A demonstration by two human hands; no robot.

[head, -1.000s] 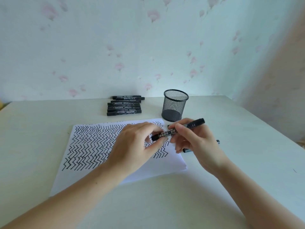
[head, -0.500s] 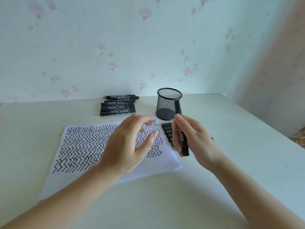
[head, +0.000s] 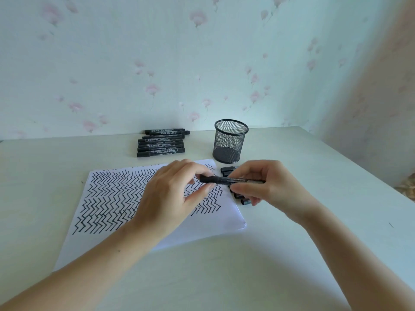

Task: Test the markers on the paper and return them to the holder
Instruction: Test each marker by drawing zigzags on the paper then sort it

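Holding one marker [head: 231, 180] in both hands, right hand [head: 267, 187] gripping its barrel, left hand [head: 173, 196] pinching its cap end, beside the empty-looking holder [head: 231, 131], with zigzags already covering the paper [head: 107, 198] and six markers [head: 161, 143] left of the holder probably awaiting testing.

Soft, even daylight on my desk, with no glare.

The light is cool and diffuse, brightest on the wall [head: 202, 63] at the upper middle of the frame. My forearms cast faint, blurred shadows on the table [head: 224, 265] at the lower centre. The wide lens bows the table edges and stretches the corners. The right edge of the frame looks soft and washed pinkish; the zigzag lines on the paper [head: 112, 198] stay fairly crisp.
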